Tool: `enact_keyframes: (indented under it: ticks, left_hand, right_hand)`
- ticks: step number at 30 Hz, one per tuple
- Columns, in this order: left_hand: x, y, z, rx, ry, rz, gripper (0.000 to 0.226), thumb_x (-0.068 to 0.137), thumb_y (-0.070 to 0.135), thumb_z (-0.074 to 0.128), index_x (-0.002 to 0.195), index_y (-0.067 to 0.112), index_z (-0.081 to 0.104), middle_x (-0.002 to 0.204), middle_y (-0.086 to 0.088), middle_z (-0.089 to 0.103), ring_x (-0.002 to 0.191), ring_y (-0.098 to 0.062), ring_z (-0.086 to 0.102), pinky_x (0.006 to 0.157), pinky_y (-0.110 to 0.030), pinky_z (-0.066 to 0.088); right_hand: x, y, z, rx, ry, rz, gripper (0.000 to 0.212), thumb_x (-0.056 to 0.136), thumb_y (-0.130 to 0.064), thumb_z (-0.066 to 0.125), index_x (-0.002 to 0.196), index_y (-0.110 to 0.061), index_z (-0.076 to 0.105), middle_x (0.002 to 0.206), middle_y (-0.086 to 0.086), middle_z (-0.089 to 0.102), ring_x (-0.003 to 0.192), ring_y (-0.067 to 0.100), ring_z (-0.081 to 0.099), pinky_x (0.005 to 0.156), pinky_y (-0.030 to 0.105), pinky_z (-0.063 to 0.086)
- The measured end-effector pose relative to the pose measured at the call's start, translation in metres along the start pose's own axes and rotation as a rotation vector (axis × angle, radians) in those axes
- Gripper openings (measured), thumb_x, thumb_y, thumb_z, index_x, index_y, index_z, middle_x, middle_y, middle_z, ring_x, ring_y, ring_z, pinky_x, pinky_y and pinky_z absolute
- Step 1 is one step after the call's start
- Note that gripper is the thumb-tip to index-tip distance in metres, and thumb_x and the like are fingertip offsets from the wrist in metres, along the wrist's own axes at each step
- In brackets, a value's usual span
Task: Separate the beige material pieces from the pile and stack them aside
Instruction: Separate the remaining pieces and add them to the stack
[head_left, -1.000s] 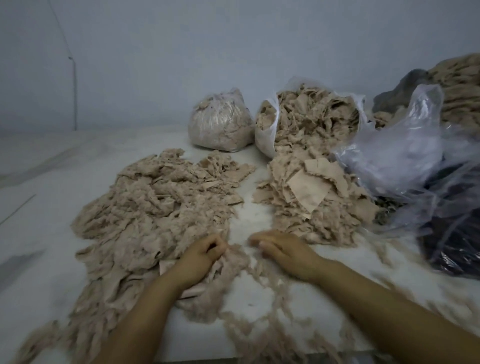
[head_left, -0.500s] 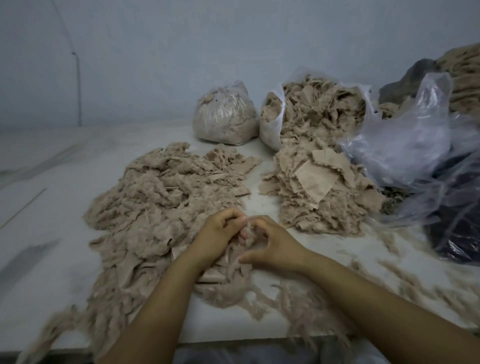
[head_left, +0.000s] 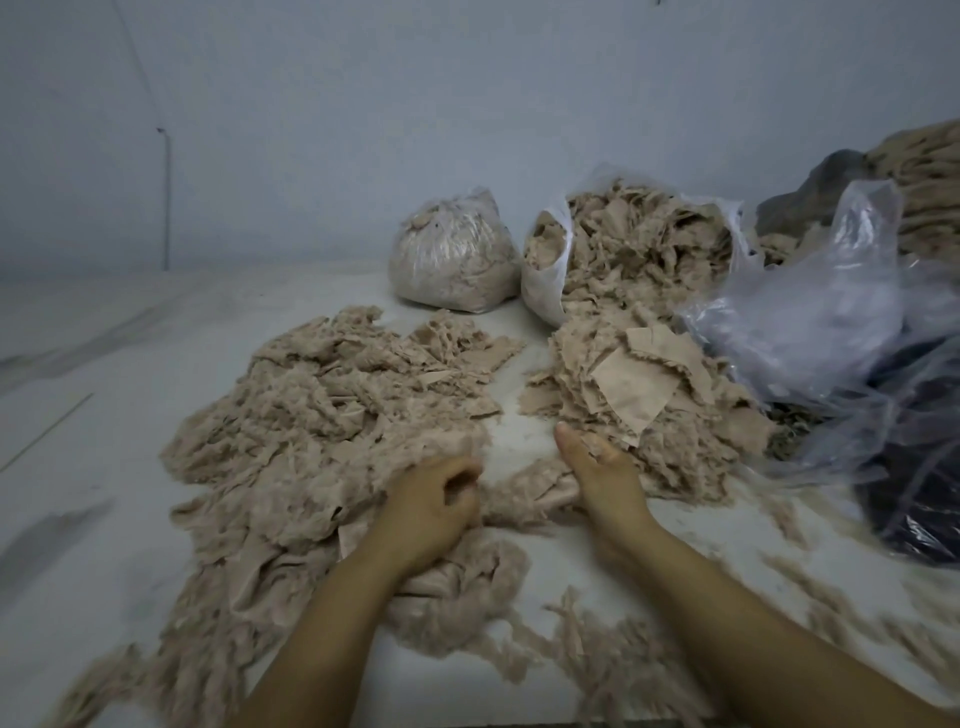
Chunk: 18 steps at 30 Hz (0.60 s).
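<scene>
Two hands at lower centre: left hand curled, pinching scraps from pile; right hand spread flat, thumb up, probably carrying pieces to stack, centre right.

Single head-worn wide-angle view, looking forward and down over a pale white work surface.

Taken from just above and behind both bare forearms, which enter from the bottom edge; left hand and right hand close to the lens, at lower centre. Large loose pile of frayed beige fabric scraps at mid-range, left of centre. Plain grey-blue wall closing the far side. No second view for overlap.
</scene>
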<state>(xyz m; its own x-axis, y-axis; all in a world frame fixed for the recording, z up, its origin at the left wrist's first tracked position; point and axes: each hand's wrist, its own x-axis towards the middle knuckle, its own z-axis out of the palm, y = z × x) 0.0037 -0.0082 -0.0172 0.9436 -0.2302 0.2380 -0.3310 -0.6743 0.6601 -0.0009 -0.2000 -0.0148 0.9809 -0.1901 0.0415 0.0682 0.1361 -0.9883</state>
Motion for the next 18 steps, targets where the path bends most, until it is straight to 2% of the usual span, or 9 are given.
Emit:
enact_keyframes:
  ticks: [2, 5, 7, 10, 11, 13, 15, 17, 18]
  left_hand:
    - [0.004, 0.007, 0.008, 0.034, -0.096, 0.053, 0.023, 0.091, 0.020, 0.059, 0.078, 0.039, 0.058, 0.075, 0.022, 0.058, 0.071, 0.007, 0.052, 0.061, -0.007, 0.033]
    - [0.012, 0.011, 0.010, -0.159, -0.018, 0.024, 0.035, 0.094, 0.011, 0.051, 0.066, 0.031, 0.049, 0.063, 0.014, 0.051, 0.062, -0.001, 0.045, 0.061, -0.022, 0.035]
    - [0.016, 0.015, 0.009, -0.224, 0.027, 0.033, 0.029, 0.095, 0.008, 0.049, 0.070, 0.023, 0.049, 0.068, 0.009, 0.050, 0.066, -0.007, 0.045, 0.065, -0.028, 0.036]
    - [0.017, 0.018, 0.005, -0.189, 0.019, 0.008, 0.027, 0.098, 0.014, 0.045, 0.073, 0.023, 0.046, 0.068, 0.007, 0.046, 0.064, -0.009, 0.042, 0.064, -0.029, 0.033]
    - [0.017, 0.019, 0.004, -0.161, 0.030, -0.016, 0.025, 0.099, 0.019, 0.043, 0.075, 0.023, 0.047, 0.069, 0.007, 0.048, 0.066, -0.009, 0.045, 0.064, -0.029, 0.035]
    - [0.014, 0.022, 0.003, -0.022, 0.075, -0.047, 0.020, 0.098, 0.037, 0.041, 0.091, 0.023, 0.053, 0.084, 0.006, 0.056, 0.079, -0.012, 0.053, 0.071, -0.030, 0.041]
    - [0.010, 0.030, 0.005, 0.003, 0.041, -0.030, 0.042, 0.089, 0.055, 0.050, 0.121, 0.027, 0.051, 0.106, 0.011, 0.051, 0.098, -0.010, 0.052, 0.083, -0.029, 0.044]
    - [0.011, 0.038, 0.014, -0.004, -0.011, 0.016, 0.050, 0.082, 0.048, 0.063, 0.125, 0.024, 0.052, 0.108, 0.013, 0.049, 0.099, -0.007, 0.050, 0.086, -0.026, 0.041]
    - [0.010, 0.040, 0.019, -0.028, 0.021, 0.045, 0.030, 0.085, 0.034, 0.064, 0.110, 0.018, 0.060, 0.098, 0.009, 0.055, 0.090, -0.010, 0.052, 0.080, -0.025, 0.041]
  right_hand:
    - [-0.001, -0.002, 0.001, 0.055, -0.047, -0.001, 0.043, 0.085, -0.046, 0.060, 0.087, -0.004, 0.061, 0.073, 0.012, 0.070, 0.060, 0.028, 0.069, 0.049, 0.027, 0.052]
    - [-0.004, -0.006, -0.008, -0.114, -0.224, 0.018, 0.054, 0.077, -0.061, 0.053, 0.092, -0.011, 0.065, 0.079, -0.002, 0.071, 0.077, 0.012, 0.068, 0.071, 0.024, 0.053]
    - [-0.008, -0.003, -0.011, -0.152, -0.325, 0.073, 0.039, 0.078, -0.041, 0.068, 0.104, -0.012, 0.065, 0.090, 0.000, 0.072, 0.080, 0.009, 0.067, 0.073, 0.020, 0.052]
    - [-0.011, 0.001, -0.009, -0.023, -0.219, 0.100, 0.015, 0.085, -0.007, 0.068, 0.092, 0.006, 0.064, 0.083, 0.019, 0.070, 0.076, 0.023, 0.065, 0.071, 0.031, 0.053]
    - [-0.011, -0.001, -0.008, 0.022, -0.182, 0.097, 0.008, 0.087, -0.006, 0.066, 0.081, 0.000, 0.066, 0.072, 0.012, 0.070, 0.068, 0.021, 0.065, 0.064, 0.028, 0.055]
    - [-0.009, -0.003, -0.005, 0.022, -0.131, 0.057, 0.022, 0.088, -0.008, 0.065, 0.067, -0.012, 0.066, 0.058, 0.001, 0.066, 0.054, 0.013, 0.063, 0.050, 0.022, 0.050]
    - [-0.009, -0.008, -0.001, -0.054, -0.095, 0.011, 0.013, 0.088, -0.013, 0.066, 0.078, -0.007, 0.070, 0.067, 0.005, 0.070, 0.059, 0.014, 0.066, 0.053, 0.023, 0.052]
    - [-0.010, -0.011, 0.003, -0.079, -0.073, -0.040, 0.023, 0.090, -0.019, 0.064, 0.080, 0.002, 0.067, 0.068, 0.009, 0.068, 0.060, 0.015, 0.063, 0.055, 0.020, 0.050]
    - [-0.011, -0.011, 0.005, -0.068, -0.067, -0.061, 0.029, 0.090, -0.021, 0.063, 0.073, 0.002, 0.063, 0.063, 0.005, 0.065, 0.056, 0.012, 0.059, 0.053, 0.018, 0.047]
